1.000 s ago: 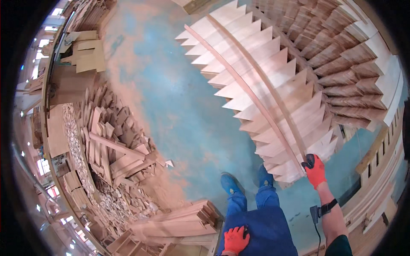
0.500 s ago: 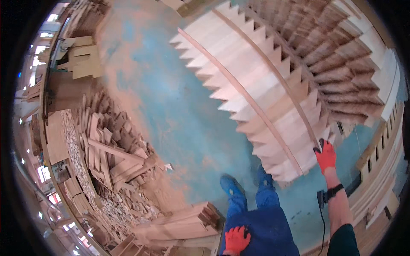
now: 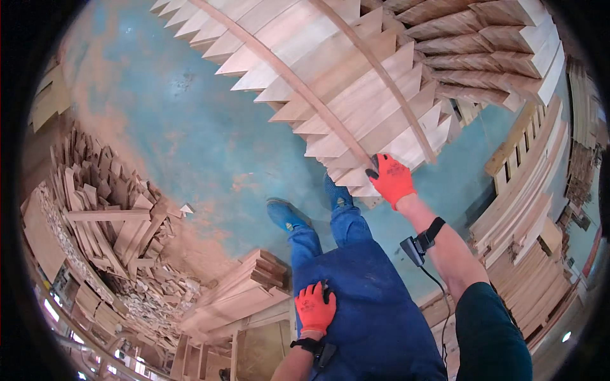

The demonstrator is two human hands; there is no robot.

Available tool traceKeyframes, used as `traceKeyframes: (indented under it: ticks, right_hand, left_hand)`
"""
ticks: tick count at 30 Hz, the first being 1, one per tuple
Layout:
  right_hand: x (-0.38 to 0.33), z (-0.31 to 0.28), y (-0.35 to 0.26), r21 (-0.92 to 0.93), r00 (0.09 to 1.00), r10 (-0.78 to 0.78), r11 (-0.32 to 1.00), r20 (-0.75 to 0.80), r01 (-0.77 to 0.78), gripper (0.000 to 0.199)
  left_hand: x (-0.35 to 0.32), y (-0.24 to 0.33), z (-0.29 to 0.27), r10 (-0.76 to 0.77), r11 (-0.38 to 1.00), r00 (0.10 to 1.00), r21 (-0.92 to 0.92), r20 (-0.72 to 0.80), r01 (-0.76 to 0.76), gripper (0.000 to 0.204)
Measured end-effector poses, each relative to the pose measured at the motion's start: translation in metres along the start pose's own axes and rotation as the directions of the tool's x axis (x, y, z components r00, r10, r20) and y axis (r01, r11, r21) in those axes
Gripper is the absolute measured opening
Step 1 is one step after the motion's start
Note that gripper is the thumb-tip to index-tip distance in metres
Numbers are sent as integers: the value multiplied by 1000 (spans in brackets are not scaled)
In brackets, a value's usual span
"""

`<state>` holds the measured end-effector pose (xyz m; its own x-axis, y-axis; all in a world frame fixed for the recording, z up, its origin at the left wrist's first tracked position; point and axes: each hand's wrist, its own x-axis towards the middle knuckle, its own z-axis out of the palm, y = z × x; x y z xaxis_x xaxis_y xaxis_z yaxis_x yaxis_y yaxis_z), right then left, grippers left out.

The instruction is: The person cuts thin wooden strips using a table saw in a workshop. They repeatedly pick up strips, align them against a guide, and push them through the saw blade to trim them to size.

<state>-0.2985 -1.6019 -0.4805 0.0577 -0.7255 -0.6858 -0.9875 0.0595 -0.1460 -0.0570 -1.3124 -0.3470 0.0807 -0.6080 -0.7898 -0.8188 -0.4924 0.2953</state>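
A long stack of pale wooden boards [image 3: 318, 54] with pointed, sawtooth ends fans across the top of the view. Two narrow wooden strips lie across it: a left strip [image 3: 279, 65] and a right strip [image 3: 381, 66]. My right hand [image 3: 393, 181], in a red glove with black fingertips, has its thumb and fingers closed on the near end of the left strip. Against the blue apron [image 3: 381, 305] on my thigh rests my left hand [image 3: 315, 308], gloved alike, its fingers laid out on the cloth and holding nothing.
Left of my feet lies a heap of wood offcuts [image 3: 117, 216]. Stacked planks [image 3: 238, 295] stand near my left leg. Darker boards [image 3: 470, 60] fill the upper right, and long timber [image 3: 518, 216] lies at the right. A cable [image 3: 448, 301] hangs from my right wrist device.
My right hand has gone from the near end of the right strip to that of the left strip. The view has shifted; my left hand stays on the apron.
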Motion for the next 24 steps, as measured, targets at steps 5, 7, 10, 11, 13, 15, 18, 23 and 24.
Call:
traceKeyframes:
  ticks: [5,7,10,11,13,15,18,23,24]
  right_hand:
    - [-9,-9,-9,-31,999,-4,1000,-53,2,46]
    - [-9,0,11,81,986,-22,996,-167,36,43]
    - [-31,-10,25,185,979,-3,982,-204,41,41]
    - [-41,-22,31,157,978,-1,987,-208,34,42]
    - [-63,-44,42,244,989,15,969,-146,21,38]
    - [-81,-62,54,373,1000,18,928,-7,-14,34]
    - [-105,-107,38,283,982,-137,954,129,96,33]
    - [-132,-176,-34,282,873,-470,862,130,422,35]
    - [-130,-182,-54,322,832,-540,816,127,480,36]
  left_hand:
    - [3,3,-9,1,1000,1000,20,-6,-1,46]
    - [-1,5,-14,1,1000,1000,3,-4,-1,46]
    - [0,2,-22,-9,998,1000,-68,-25,8,43]
    - [-1,2,-23,11,996,999,-90,-50,-15,44]
    - [-5,0,-27,11,992,998,-124,-55,-18,48]
    - [-14,-7,-30,-48,982,998,-186,-48,38,52]
    - [-42,-8,-49,-166,934,984,-329,-60,137,55]
    - [-127,-31,-141,-348,858,890,-483,-296,175,52]
    - [-148,-38,-145,-417,823,840,-536,-348,186,51]
